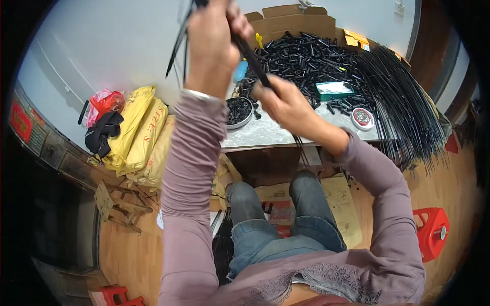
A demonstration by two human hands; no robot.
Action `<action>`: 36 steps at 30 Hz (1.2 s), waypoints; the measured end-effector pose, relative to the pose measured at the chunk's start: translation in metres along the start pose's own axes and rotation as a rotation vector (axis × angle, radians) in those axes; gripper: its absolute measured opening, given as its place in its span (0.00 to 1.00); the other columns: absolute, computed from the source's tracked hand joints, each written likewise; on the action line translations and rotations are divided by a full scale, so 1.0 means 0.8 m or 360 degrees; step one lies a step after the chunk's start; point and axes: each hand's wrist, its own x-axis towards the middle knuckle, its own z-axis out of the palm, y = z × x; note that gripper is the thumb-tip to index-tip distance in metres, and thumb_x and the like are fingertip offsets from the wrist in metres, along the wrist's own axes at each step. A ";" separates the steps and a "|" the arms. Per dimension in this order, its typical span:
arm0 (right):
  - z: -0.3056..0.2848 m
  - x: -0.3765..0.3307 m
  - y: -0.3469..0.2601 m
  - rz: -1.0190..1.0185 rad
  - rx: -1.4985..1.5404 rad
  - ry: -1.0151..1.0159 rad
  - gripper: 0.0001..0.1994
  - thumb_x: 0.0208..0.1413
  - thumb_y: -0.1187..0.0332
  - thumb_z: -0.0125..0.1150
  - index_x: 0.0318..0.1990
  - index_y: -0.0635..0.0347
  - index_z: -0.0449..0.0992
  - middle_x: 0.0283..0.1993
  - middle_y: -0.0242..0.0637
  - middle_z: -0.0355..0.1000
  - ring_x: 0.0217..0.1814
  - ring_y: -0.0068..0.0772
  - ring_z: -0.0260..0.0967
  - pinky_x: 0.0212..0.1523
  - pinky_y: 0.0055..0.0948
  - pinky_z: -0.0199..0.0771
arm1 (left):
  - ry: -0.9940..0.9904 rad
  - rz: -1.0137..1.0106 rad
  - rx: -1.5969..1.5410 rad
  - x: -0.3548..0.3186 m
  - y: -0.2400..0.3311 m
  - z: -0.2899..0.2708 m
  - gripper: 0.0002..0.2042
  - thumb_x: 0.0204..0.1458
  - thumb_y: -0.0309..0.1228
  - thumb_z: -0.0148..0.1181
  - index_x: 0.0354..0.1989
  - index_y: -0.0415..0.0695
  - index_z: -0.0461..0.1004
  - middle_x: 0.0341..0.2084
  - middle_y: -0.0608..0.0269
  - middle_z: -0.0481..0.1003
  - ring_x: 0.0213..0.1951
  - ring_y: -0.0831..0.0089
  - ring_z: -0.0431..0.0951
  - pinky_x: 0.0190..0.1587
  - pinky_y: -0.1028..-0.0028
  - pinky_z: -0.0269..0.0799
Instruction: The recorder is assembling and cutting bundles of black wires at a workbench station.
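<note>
Hand positions: the left hand [210,48] is raised at the upper edge of the view, its fingers curled closed around a slender black rod [252,61]. The right hand [287,104] is lower and nearer the table, fingers wrapped around the same rod. The rod slopes down from the left hand to the right hand, in front of the table. Thin black strands [176,53] hang beside the left hand; whether these join the rod cannot be determined, as the upper end leaves the view.

Work surface: the grey table [273,135] carries a large heap of short black tubes [301,56], backed by a cardboard sheet [301,23]. To the right lies a dense sheaf of long thin black rods [408,102], overhanging the front edge. Also present: 1 round dish [244,124] of small black parts, 1 green box [334,96] with white contents, and 1 round white tub [363,128] of small metallic pieces.

Progress status: 1 rod is in hand (both hands engaged). The heap and the sheaf both lie loose on the table, held by neither hand, and appear to be stock awaiting handling. Which pieces, if any, are complete cannot be told; no separate completed pile can be identified.
</note>
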 end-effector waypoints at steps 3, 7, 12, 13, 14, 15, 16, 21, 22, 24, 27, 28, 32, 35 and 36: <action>0.010 0.058 -0.029 -0.0397 0.0046 0.0236 0.08 0.63 0.68 0.48 0.34 0.61 0.68 0.19 0.21 0.57 0.18 0.11 0.51 0.17 0.17 0.52 | -0.0150 0.0258 0.0195 0.029 0.056 0.038 0.14 0.56 0.41 0.59 0.34 0.43 0.67 0.12 0.76 0.59 0.13 0.83 0.60 0.14 0.84 0.60; 0.019 0.079 -0.005 -0.0637 -0.0044 0.0509 0.06 0.63 0.69 0.48 0.37 0.62 0.68 0.22 0.30 0.63 0.22 0.18 0.61 0.22 0.22 0.60 | -0.0157 0.0484 0.0585 0.016 0.058 0.069 0.16 0.55 0.43 0.61 0.24 0.46 0.67 0.10 0.77 0.59 0.11 0.84 0.56 0.15 0.84 0.58; 0.043 0.046 0.112 -0.0446 -0.0396 0.0817 0.09 0.59 0.66 0.54 0.40 0.61 0.67 0.31 0.51 0.73 0.34 0.56 0.72 0.31 0.43 0.70 | 0.0123 0.0358 0.0655 -0.045 -0.076 0.004 0.12 0.59 0.33 0.52 0.25 0.41 0.70 0.13 0.69 0.68 0.17 0.82 0.68 0.21 0.80 0.62; 0.041 0.039 0.141 -0.0382 -0.0476 0.0890 0.08 0.59 0.66 0.54 0.40 0.60 0.67 0.31 0.51 0.73 0.34 0.56 0.72 0.30 0.45 0.70 | 0.0172 0.0226 0.0862 -0.054 -0.095 -0.002 0.14 0.59 0.37 0.55 0.24 0.42 0.71 0.12 0.70 0.68 0.17 0.81 0.68 0.21 0.79 0.63; 0.039 0.040 0.141 -0.0352 -0.0504 0.0826 0.09 0.59 0.65 0.55 0.41 0.59 0.67 0.28 0.51 0.72 0.32 0.57 0.71 0.28 0.47 0.68 | 0.0183 0.0095 0.0780 -0.055 -0.093 -0.005 0.15 0.58 0.40 0.56 0.25 0.42 0.70 0.12 0.69 0.67 0.17 0.81 0.68 0.22 0.78 0.63; 0.037 0.046 0.142 -0.0366 -0.0498 0.0828 0.09 0.59 0.65 0.55 0.41 0.59 0.67 0.28 0.51 0.72 0.32 0.57 0.71 0.28 0.47 0.68 | 0.0192 -0.0037 0.0694 -0.053 -0.090 -0.009 0.16 0.57 0.42 0.57 0.25 0.42 0.70 0.12 0.69 0.67 0.17 0.81 0.67 0.22 0.78 0.63; 0.033 0.054 0.143 -0.0372 -0.0526 0.0773 0.09 0.59 0.64 0.55 0.40 0.59 0.67 0.26 0.51 0.71 0.31 0.57 0.71 0.28 0.47 0.67 | 0.0175 0.0065 0.0640 -0.040 -0.085 -0.015 0.17 0.57 0.44 0.57 0.26 0.43 0.70 0.12 0.70 0.65 0.16 0.80 0.66 0.23 0.78 0.63; 0.030 0.098 0.061 -0.0366 -0.0472 0.0622 0.08 0.60 0.67 0.52 0.36 0.63 0.68 0.21 0.43 0.67 0.20 0.37 0.67 0.23 0.32 0.66 | -0.0176 0.0164 0.0226 0.024 0.014 -0.009 0.19 0.57 0.48 0.55 0.24 0.46 0.66 0.10 0.73 0.55 0.15 0.79 0.61 0.23 0.76 0.64; 0.031 0.100 0.056 -0.0353 -0.0389 0.0618 0.08 0.60 0.67 0.52 0.35 0.63 0.69 0.20 0.39 0.67 0.20 0.30 0.66 0.23 0.30 0.66 | -0.0195 0.0138 0.0224 0.030 0.022 0.000 0.18 0.57 0.47 0.56 0.22 0.48 0.67 0.08 0.76 0.54 0.12 0.81 0.60 0.20 0.78 0.63; 0.046 0.089 0.052 -0.0344 -0.0313 0.0592 0.08 0.60 0.68 0.52 0.34 0.63 0.69 0.20 0.39 0.66 0.20 0.31 0.66 0.24 0.30 0.65 | -0.0323 0.0001 0.0198 0.039 0.033 -0.004 0.19 0.56 0.49 0.56 0.24 0.47 0.69 0.08 0.76 0.57 0.12 0.83 0.62 0.19 0.78 0.64; 0.054 0.063 0.102 -0.0241 -0.0372 0.0653 0.08 0.60 0.67 0.52 0.33 0.63 0.70 0.18 0.39 0.67 0.20 0.33 0.67 0.24 0.32 0.65 | -0.0268 -0.0054 0.0274 0.037 -0.015 -0.014 0.17 0.57 0.47 0.55 0.25 0.46 0.67 0.12 0.72 0.60 0.16 0.78 0.64 0.24 0.75 0.66; 0.061 0.055 0.125 -0.0177 -0.0401 0.0650 0.08 0.59 0.67 0.52 0.33 0.62 0.70 0.18 0.39 0.67 0.20 0.34 0.67 0.24 0.33 0.66 | -0.0207 -0.0152 0.0374 0.031 -0.040 -0.031 0.17 0.56 0.48 0.57 0.28 0.46 0.68 0.14 0.71 0.63 0.17 0.78 0.66 0.25 0.74 0.67; 0.061 0.026 0.185 0.0134 -0.0460 0.0491 0.09 0.58 0.64 0.52 0.35 0.61 0.71 0.23 0.49 0.72 0.28 0.55 0.72 0.29 0.46 0.68 | 0.0141 -0.0453 0.0719 0.004 -0.116 -0.048 0.20 0.53 0.51 0.59 0.37 0.45 0.70 0.23 0.67 0.72 0.23 0.74 0.74 0.27 0.73 0.71; 0.050 0.035 0.148 0.0183 -0.0173 0.0366 0.10 0.58 0.65 0.52 0.36 0.63 0.71 0.20 0.43 0.70 0.22 0.42 0.71 0.26 0.39 0.69 | 0.0120 -0.0423 0.0276 0.017 -0.107 -0.069 0.26 0.50 0.56 0.58 0.42 0.43 0.69 0.28 0.63 0.74 0.32 0.67 0.79 0.35 0.66 0.78; 0.040 0.034 0.119 0.0240 -0.0019 0.0304 0.10 0.58 0.65 0.52 0.35 0.64 0.71 0.17 0.34 0.67 0.18 0.27 0.66 0.21 0.30 0.67 | 0.0111 -0.0368 0.0089 0.024 -0.101 -0.066 0.27 0.51 0.57 0.57 0.42 0.43 0.69 0.29 0.61 0.74 0.33 0.65 0.79 0.36 0.64 0.78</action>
